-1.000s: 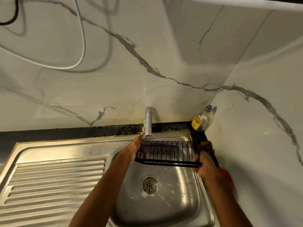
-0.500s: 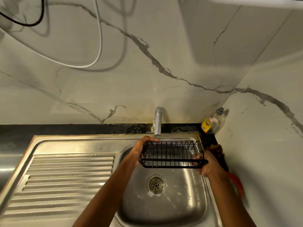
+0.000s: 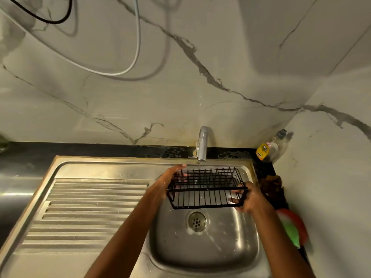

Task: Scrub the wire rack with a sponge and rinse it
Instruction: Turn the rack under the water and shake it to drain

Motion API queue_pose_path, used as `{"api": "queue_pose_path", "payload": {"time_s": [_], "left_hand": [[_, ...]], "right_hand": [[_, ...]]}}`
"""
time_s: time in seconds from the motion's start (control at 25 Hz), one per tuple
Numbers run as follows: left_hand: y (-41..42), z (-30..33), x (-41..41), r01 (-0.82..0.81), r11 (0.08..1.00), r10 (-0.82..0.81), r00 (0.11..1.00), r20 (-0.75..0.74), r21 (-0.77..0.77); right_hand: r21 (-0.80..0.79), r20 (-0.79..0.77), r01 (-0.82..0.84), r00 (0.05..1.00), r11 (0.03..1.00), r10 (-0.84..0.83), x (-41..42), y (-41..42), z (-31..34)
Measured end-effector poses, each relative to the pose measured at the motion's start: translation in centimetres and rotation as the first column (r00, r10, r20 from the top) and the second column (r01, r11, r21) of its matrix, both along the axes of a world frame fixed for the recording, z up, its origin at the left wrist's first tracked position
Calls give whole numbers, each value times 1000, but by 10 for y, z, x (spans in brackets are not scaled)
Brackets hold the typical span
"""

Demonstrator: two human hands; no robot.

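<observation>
A black wire rack [image 3: 204, 189] hangs over the steel sink basin [image 3: 236, 243], just below the faucet [image 3: 202, 143]. A thin stream of water falls from the spout onto the rack's back edge. My left hand [image 3: 166, 183] grips the rack's left end. My right hand [image 3: 249, 197] holds the right end, fingers curled round the wires. The rack is tilted with its open side toward me. A green sponge [image 3: 291, 231] lies in a red dish [image 3: 299, 223] on the counter at the right, beyond my right forearm.
The ribbed drainboard [image 3: 86, 213] fills the left. A drain [image 3: 196, 220] sits mid-basin with some foam by it. A soap bottle [image 3: 269, 147] stands in the back right corner, and a dark scrub pad [image 3: 273, 187] lies beside the sink rim. Marble walls close in behind and right.
The rack has tipped so its front face shows more, staying under the faucet. Both hands kept their hold; the view shifted slightly left.
</observation>
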State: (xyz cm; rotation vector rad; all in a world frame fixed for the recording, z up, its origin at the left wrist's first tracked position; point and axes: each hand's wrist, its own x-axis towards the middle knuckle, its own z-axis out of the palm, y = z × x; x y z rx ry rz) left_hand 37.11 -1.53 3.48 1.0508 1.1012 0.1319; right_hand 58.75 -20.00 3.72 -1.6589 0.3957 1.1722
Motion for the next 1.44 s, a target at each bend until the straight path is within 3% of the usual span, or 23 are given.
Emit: {"api": "queue_pose_path", "payload": {"time_s": [0.16, 0.4, 0.76, 1.0, 1.08, 1.16, 1.28, 1.44], "left_hand": [[-18, 16, 48, 77, 996, -77, 997, 18, -49], [-19, 14, 76, 88, 993, -87, 996, 17, -78], [11, 6, -16, -71, 995, 68, 997, -45, -69], [12, 26, -79, -277, 959, 279, 960, 28, -63], [9, 25, -94, -358, 924, 366, 930, 38, -135], [0, 18, -109, -390, 915, 396, 917, 46, -100], [-11, 4, -119, -368, 925, 369, 929, -2, -95], [-24, 5, -100, -317, 940, 318, 948, -13, -122]], "right_hand": [[-55, 45, 63, 997, 997, -60, 31, -43, 3], [-152, 101, -45, 993, 987, 61, 52, -63, 13], [-103, 12, -286, 957, 953, 289, 7, -2, -10], [-41, -43, -415, 909, 909, 413, -29, 52, -12], [1, -43, -408, 912, 913, 407, -39, 63, -13], [27, -57, -414, 908, 910, 415, -48, 70, -15], [56, -84, -434, 895, 899, 438, -56, 68, -12], [60, -88, -331, 938, 942, 336, -40, 48, -18]]}}
